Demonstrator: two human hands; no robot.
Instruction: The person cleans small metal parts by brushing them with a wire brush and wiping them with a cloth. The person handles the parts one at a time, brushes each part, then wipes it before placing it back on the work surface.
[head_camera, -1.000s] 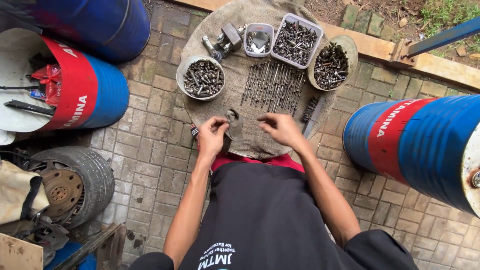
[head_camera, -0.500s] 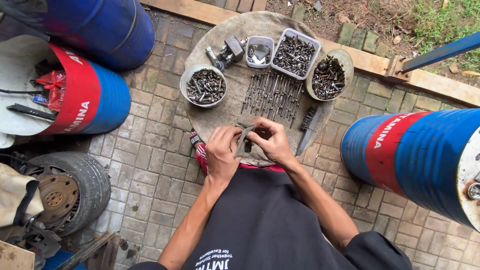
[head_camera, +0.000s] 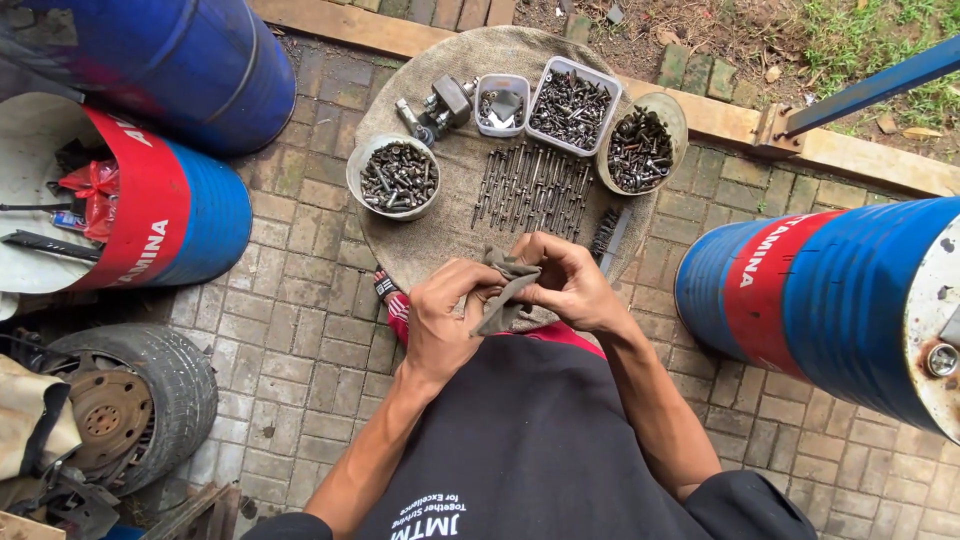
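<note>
You hold a grey rag (head_camera: 503, 290) bunched between both hands, just at the near edge of the round burlap-covered work surface (head_camera: 440, 235): your left hand (head_camera: 443, 322) is closed on its lower fold, and your right hand (head_camera: 572, 282) pinches the upper part, fingers curled tight. Whether a small part is wrapped inside the cloth, you cannot tell from here. The likely slip is that whatever sits in the rag drops out if your pinch loosens, and it would fall past the edge of the burlap onto the brick paving (head_camera: 300, 310), where the joints could swallow a small piece. Just beyond the rag lies a row of long bolts (head_camera: 532, 187); a trailing corner of cloth could drag them out of line. Farther back on the burlap stand a round bowl of bolts (head_camera: 397, 176), a square tub of fasteners (head_camera: 571, 101) and another bowl (head_camera: 640, 147). To the left of the burlap lie blue and red drums (head_camera: 190, 205) and a worn tyre (head_camera: 150, 385); to its right, another drum (head_camera: 830, 300).
</note>
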